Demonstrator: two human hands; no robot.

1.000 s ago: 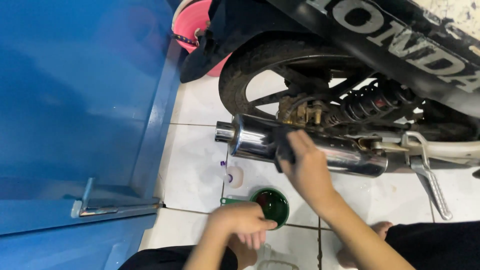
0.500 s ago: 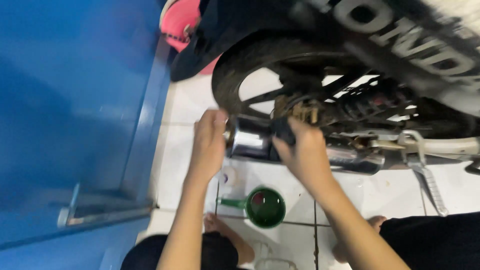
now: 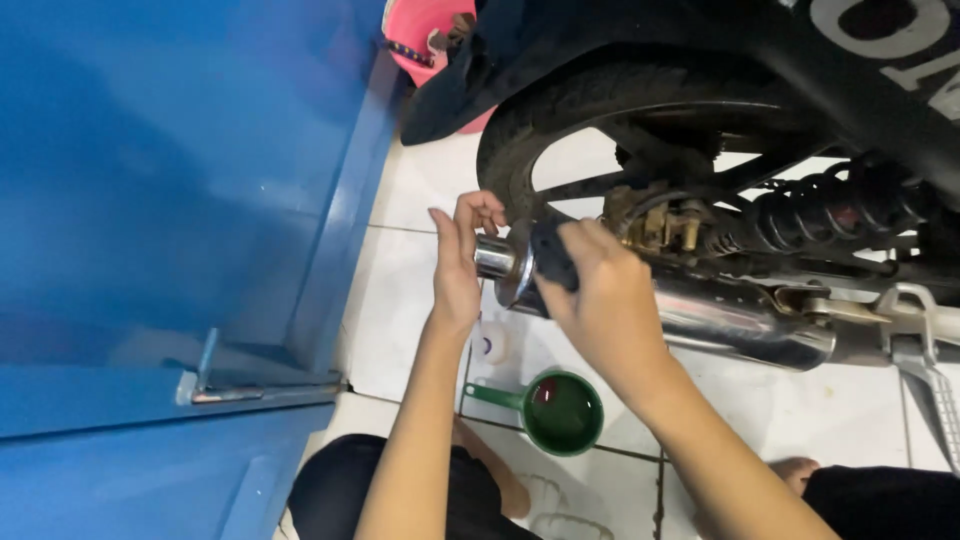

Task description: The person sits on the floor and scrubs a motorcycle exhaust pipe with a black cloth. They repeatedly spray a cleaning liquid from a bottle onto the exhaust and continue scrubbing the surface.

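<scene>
Your right hand (image 3: 610,300) presses a dark pad (image 3: 553,255) against the chrome exhaust pipe (image 3: 720,320), fingers curled over the pad and closed on it near the pipe's tail end. The pad looks soft and matte (cloth or sponge, you cannot tell which), a flat contrast to the mirror-bright metal beneath it. Your left hand (image 3: 458,262) stands open and upright at the pipe's narrow end cap (image 3: 495,257), palm toward the metal, fingertips loosely bent above it; whether the palm actually touches the cap is not clear from this angle.

The exhaust pipe is a long rounded cylinder, polished and reflective, running rightward from your hands under the motorcycle. Just behind it sits the rear wheel (image 3: 560,130), its black rubber tyre dull and finely treaded, with dark spokes. A coiled black shock spring (image 3: 820,215) slants above the pipe, and a silver cast footrest bracket (image 3: 925,340) hangs at the right.

On the glossy white floor tiles (image 3: 420,300) below your wrists rests a small green plastic scoop (image 3: 555,410), round with a short handle, dark liquid inside. A smooth blue painted metal door (image 3: 170,220) fills the left, and a pink plastic tub (image 3: 430,30) peeks in above.
</scene>
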